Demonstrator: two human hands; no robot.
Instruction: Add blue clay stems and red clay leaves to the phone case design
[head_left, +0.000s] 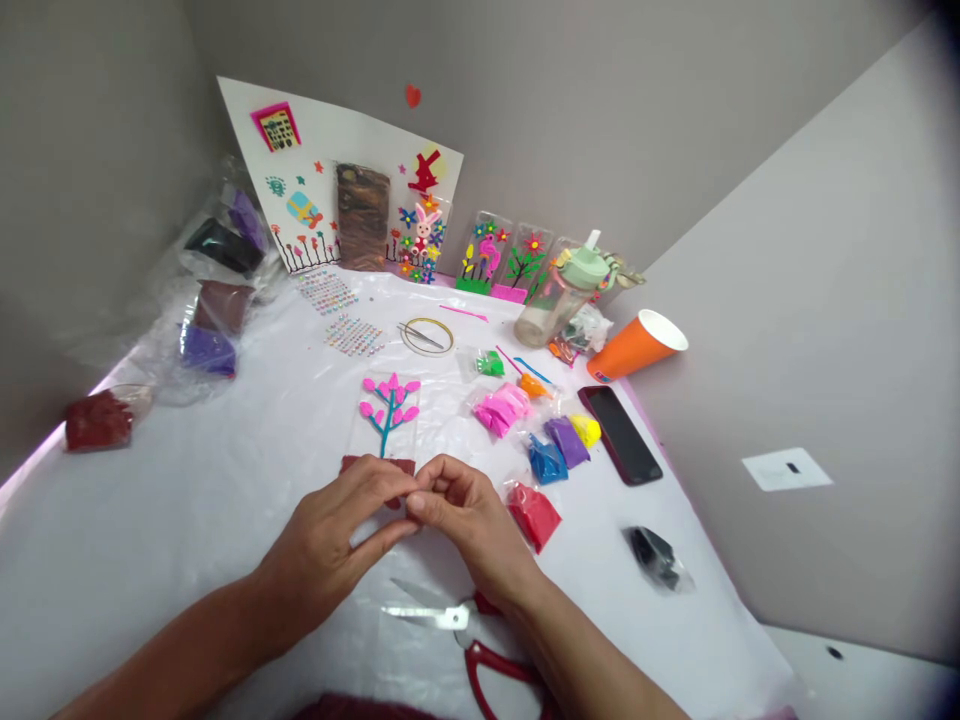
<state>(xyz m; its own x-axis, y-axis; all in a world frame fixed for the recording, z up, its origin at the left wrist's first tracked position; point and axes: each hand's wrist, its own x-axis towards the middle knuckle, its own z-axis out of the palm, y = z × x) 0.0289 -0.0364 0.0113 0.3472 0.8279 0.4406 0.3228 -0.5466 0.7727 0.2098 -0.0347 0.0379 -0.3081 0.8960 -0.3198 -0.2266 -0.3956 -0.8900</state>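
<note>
My left hand (337, 525) and my right hand (469, 515) meet at the fingertips, both pinched; whatever lies between them is too small or hidden to name. Just beyond them is a clear panel (409, 428) bearing a teal stem (386, 432) with pink petals (394, 385). Its brown base (405, 466) is partly covered by my fingers. Red-handled scissors (499, 660) lie with open blades under and beside my right forearm.
Bagged clay in pink (502, 408), blue (547, 458) and red (534, 515) lies to the right, near a phone (621, 435). An orange cup (637, 345) and a bottle (555, 300) stand behind. More bags (210, 345) are at left.
</note>
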